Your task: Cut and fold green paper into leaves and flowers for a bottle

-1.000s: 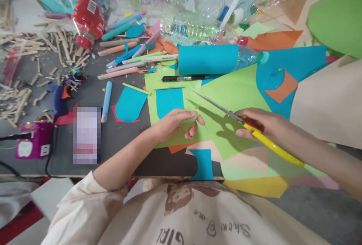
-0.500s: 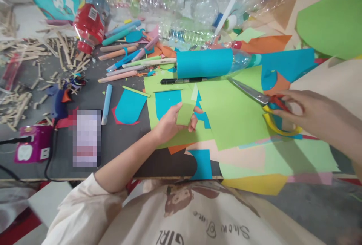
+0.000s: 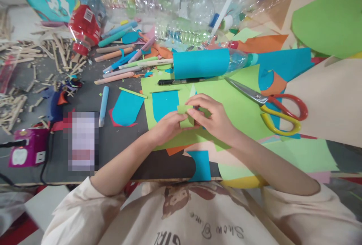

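Note:
A small piece of light green paper (image 3: 186, 120) is pinched between both hands over a larger green sheet. My left hand (image 3: 166, 127) grips it from the left, and my right hand (image 3: 212, 114) closes on its upper right side. The scissors (image 3: 261, 100), with one red and one yellow handle loop, lie on the paper to the right, partly spread. Just left of my hands is a blue paper cutout (image 3: 165, 103). Farther up lies a clear bottle wrapped in blue paper (image 3: 201, 64), with a black pen (image 3: 175, 81) below it.
At the left are a phone (image 3: 83, 141), a purple box (image 3: 28, 147) with a cable, and scattered wooden sticks (image 3: 18, 113). Paper rolls (image 3: 118, 58) and a red-labelled bottle (image 3: 85, 26) lie farther back. Clear plastic bottles (image 3: 181, 22) fill the rear; paper sheets (image 3: 299, 154) overlap at the right.
My right hand has let go of the scissors, which now lie on the papers. It has moved left to the small green paper that my left hand was holding.

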`<state>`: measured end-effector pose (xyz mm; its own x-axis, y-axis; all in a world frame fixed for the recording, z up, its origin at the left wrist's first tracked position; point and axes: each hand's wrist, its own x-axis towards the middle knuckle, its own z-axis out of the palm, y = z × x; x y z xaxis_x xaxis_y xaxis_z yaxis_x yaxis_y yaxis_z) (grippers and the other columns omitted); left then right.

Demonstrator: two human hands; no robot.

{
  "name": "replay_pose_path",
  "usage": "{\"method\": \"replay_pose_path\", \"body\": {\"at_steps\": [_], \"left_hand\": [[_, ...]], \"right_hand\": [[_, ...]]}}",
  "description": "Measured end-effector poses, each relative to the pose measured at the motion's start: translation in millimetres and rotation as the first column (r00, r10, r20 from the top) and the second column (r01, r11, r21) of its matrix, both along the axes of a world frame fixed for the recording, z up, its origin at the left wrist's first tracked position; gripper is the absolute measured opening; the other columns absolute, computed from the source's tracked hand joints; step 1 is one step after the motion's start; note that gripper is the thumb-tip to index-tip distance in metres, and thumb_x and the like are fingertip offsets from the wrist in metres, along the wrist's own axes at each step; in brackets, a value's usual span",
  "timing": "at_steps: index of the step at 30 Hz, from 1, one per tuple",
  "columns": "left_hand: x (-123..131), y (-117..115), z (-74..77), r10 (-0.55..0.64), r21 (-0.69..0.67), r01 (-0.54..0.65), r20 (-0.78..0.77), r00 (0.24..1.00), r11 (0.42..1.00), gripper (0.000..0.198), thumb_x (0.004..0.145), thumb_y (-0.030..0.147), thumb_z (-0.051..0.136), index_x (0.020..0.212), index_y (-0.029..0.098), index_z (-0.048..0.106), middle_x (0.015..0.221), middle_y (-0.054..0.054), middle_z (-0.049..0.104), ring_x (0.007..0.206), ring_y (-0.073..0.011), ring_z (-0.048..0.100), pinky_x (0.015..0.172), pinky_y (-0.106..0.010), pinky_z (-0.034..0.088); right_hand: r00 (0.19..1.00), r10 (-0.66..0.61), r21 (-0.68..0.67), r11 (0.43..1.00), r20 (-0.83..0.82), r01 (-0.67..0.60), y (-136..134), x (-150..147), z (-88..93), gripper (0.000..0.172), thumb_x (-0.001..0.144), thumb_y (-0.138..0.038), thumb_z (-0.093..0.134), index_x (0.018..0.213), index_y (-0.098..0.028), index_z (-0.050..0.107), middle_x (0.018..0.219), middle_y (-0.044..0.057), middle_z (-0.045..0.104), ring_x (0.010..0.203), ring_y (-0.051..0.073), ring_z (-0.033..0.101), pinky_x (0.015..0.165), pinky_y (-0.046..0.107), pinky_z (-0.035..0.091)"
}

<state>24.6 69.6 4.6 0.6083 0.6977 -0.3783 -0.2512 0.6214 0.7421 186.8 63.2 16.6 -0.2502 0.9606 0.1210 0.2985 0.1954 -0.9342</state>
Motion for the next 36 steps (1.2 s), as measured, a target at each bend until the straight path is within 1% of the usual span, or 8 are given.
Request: {"method": "replay_pose_path", "body": {"at_steps": [3, 6, 9, 12, 20, 24, 31, 36], "left_hand": [[-1.8, -2.8, -0.1, -0.019, 0.023, 0.02, -0.032, 0.999, 1.0, 0.023, 0.078, 0.041, 0.069, 0.074, 0.018, 0.067, 0.091, -0.007, 0.075, 0.099, -0.027, 0.07, 0.086, -0.042, 0.06], [-6.6, -3.6, 0.6, 0.079, 0.265, -0.027, -0.189, 0.979, 0.964, 0.033, 0.082, 0.051, 0.067, 0.09, 0.02, 0.07, 0.104, -0.008, 0.074, 0.104, -0.0257, 0.069, 0.092, -0.04, 0.057], [-12.5, -2.9, -0.1, 0.279, 0.58, -0.07, -0.279, 0.919, 0.811, 0.037, 0.087, 0.054, 0.063, 0.102, 0.02, 0.069, 0.111, -0.009, 0.072, 0.104, -0.0224, 0.069, 0.092, -0.035, 0.057], [-16.0, -1.2, -4.2, 0.376, 0.712, -0.075, -0.275, 0.885, 0.698, 0.035, 0.09, 0.049, 0.062, 0.11, 0.021, 0.065, 0.109, -0.01, 0.071, 0.096, -0.019, 0.07, 0.085, -0.032, 0.058], [-15.5, -0.6, -14.9, 0.382, 0.802, 0.013, -0.299, 0.875, 0.597, 0.028, 0.093, 0.042, 0.06, 0.113, 0.022, 0.061, 0.113, -0.009, 0.068, 0.1, -0.0178, 0.068, 0.082, -0.028, 0.058], [-16.4, 0.0, -15.3, 0.378, 0.808, 0.044, -0.322, 0.868, 0.587, 0.028, 0.094, 0.043, 0.058, 0.112, 0.023, 0.06, 0.115, -0.011, 0.068, 0.106, -0.0192, 0.067, 0.087, -0.031, 0.056], [-15.1, 4.9, -13.2, 0.372, 0.857, 0.136, -0.352, 0.859, 0.497, 0.018, 0.092, 0.039, 0.06, 0.084, 0.022, 0.061, 0.103, -0.012, 0.07, 0.104, -0.023, 0.066, 0.088, -0.038, 0.054], [-13.6, 1.7, -8.8, 0.407, 0.82, 0.107, -0.387, 0.827, 0.562, 0.025, 0.091, 0.043, 0.06, 0.077, 0.023, 0.062, 0.082, -0.007, 0.07, 0.08, -0.0195, 0.066, 0.072, -0.035, 0.052]], "right_hand": [[0.98, -0.033, -0.131, 0.991, -0.198, 0.007, 2.9, -1.6, -10.6, 0.024, 0.087, -0.044, 0.063, 0.074, -0.023, 0.064, 0.093, 0.005, 0.068, 0.089, 0.02, 0.063, 0.076, 0.034, 0.052], [0.926, -0.182, -0.245, 0.964, -0.331, 0.102, 6.5, 5.9, -18.3, 0.03, 0.08, -0.052, 0.07, 0.073, -0.023, 0.065, 0.091, 0.004, 0.065, 0.08, 0.017, 0.06, 0.066, 0.031, 0.05], [0.877, -0.289, -0.235, 0.949, -0.383, 0.21, 12.1, 11.3, -21.7, 0.033, 0.074, -0.054, 0.075, 0.069, -0.023, 0.064, 0.076, 0.0, 0.06, 0.069, 0.014, 0.054, 0.063, 0.029, 0.045], [0.888, -0.273, -0.232, 0.953, -0.369, 0.196, 16.2, 11.4, -20.8, 0.037, 0.071, -0.057, 0.077, 0.067, -0.023, 0.064, 0.069, -0.001, 0.055, 0.064, 0.013, 0.051, 0.058, 0.028, 0.042], [0.901, -0.266, -0.295, 0.941, -0.341, 0.166, 16.8, 10.6, -18.9, 0.046, 0.063, -0.06, 0.082, 0.066, -0.022, 0.057, 0.062, -0.005, 0.048, 0.054, 0.01, 0.045, 0.051, 0.026, 0.039], [0.896, -0.248, -0.337, 0.934, -0.368, 0.12, 17.5, 10.8, -19.3, 0.049, 0.06, -0.06, 0.084, 0.067, -0.023, 0.052, 0.058, -0.007, 0.048, 0.047, 0.008, 0.048, 0.046, 0.025, 0.042], [0.871, -0.204, -0.372, 0.928, -0.446, 0.026, 16.3, 9.3, -16.7, 0.047, 0.06, -0.055, 0.086, 0.065, -0.022, 0.053, 0.057, -0.007, 0.052, 0.045, 0.009, 0.055, 0.046, 0.025, 0.05], [0.841, -0.18, -0.381, 0.924, -0.51, -0.033, 16.1, 11.9, -24.1, 0.043, 0.07, -0.061, 0.077, 0.069, -0.021, 0.061, 0.056, -0.005, 0.058, 0.047, 0.009, 0.057, 0.05, 0.024, 0.052]]}}
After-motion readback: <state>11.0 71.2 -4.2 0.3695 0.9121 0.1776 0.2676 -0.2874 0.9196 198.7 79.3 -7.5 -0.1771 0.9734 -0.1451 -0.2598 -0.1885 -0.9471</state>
